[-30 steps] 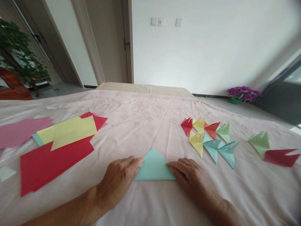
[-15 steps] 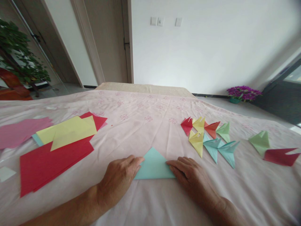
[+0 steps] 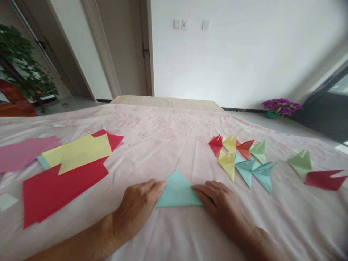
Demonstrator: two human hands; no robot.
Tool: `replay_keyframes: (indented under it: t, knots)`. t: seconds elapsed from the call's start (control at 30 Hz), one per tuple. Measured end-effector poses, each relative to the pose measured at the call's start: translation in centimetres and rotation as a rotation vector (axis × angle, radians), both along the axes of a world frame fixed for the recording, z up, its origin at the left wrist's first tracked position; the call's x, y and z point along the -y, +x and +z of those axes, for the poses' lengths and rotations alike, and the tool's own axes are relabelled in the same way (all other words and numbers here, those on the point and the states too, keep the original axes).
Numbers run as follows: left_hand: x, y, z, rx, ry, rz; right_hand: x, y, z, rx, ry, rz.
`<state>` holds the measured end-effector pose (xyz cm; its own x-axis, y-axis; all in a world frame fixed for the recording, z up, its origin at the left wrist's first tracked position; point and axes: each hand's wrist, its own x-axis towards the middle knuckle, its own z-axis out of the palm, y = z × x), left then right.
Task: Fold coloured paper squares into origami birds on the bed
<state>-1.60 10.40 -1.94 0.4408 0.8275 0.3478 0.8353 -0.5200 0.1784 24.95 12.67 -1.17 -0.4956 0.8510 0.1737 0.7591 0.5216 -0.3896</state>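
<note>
A light blue sheet of paper [image 3: 178, 192], folded into a triangle, lies flat on the cloth with its point facing away from me. My left hand [image 3: 143, 199] grips its left corner, thumb and fingers closed together over the edge. At the opposite corner, my right hand [image 3: 217, 199] pinches the paper the same way. Both lower corners are hidden beneath the fingers. The long folded edge runs straight across, nearest to me.
Red sheets [image 3: 62, 192], yellow sheets [image 3: 84, 150] and pink sheets [image 3: 27, 152] lie at left. Several folded paper shapes, among them a blue one [image 3: 265, 174] and a yellow one [image 3: 227, 163], lie at right. A green shape [image 3: 301, 163] and a dark red one [image 3: 324, 180] are farther right.
</note>
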Motion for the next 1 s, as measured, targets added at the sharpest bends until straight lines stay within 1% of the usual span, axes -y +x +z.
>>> replay_keyframes:
  t: [0.23, 0.5, 0.57, 0.67, 0.7, 0.77, 0.83, 0.9, 0.93, 1.0]
  knots:
    - [0.1, 0.1, 0.2, -0.039, -0.042, 0.011, 0.0, -0.1, 0.0, 0.004, -0.015, -0.008]
    - [0.2, 0.3, 0.7, -0.193, -0.13, 0.057, 0.0, 0.0, -0.1, 0.024, -0.006, -0.01]
    - [0.2, 0.5, 0.9, -0.215, -0.109, 0.062, 0.0, 0.0, -0.1, 0.04, 0.009, -0.012]
    - [0.2, 0.7, 1.1, -0.226, -0.027, 0.056, 0.2, -0.2, -0.1, 0.064, 0.035, -0.018]
    - [0.2, 0.8, 1.1, -0.217, 0.004, 0.036, 0.2, -0.2, 0.0, 0.07, 0.04, -0.018]
    - [0.1, 0.8, 1.1, -0.189, 0.049, -0.057, 0.4, -0.3, 0.0, 0.078, 0.044, -0.017]
    - [0.0, 0.8, 1.1, -0.18, 0.047, -0.18, 0.5, -0.3, 0.0, 0.086, 0.05, -0.015]
    - [-0.1, 0.7, 1.1, -0.21, 0.018, -0.266, 0.5, -0.3, 0.0, 0.094, 0.061, -0.019]
    - [0.0, 0.7, 1.1, -0.236, 0.01, -0.285, 0.6, -0.3, 0.1, 0.099, 0.066, -0.021]
    - [0.4, 0.8, 1.1, -0.294, 0.019, -0.283, 0.6, -0.3, 0.1, 0.11, 0.079, -0.027]
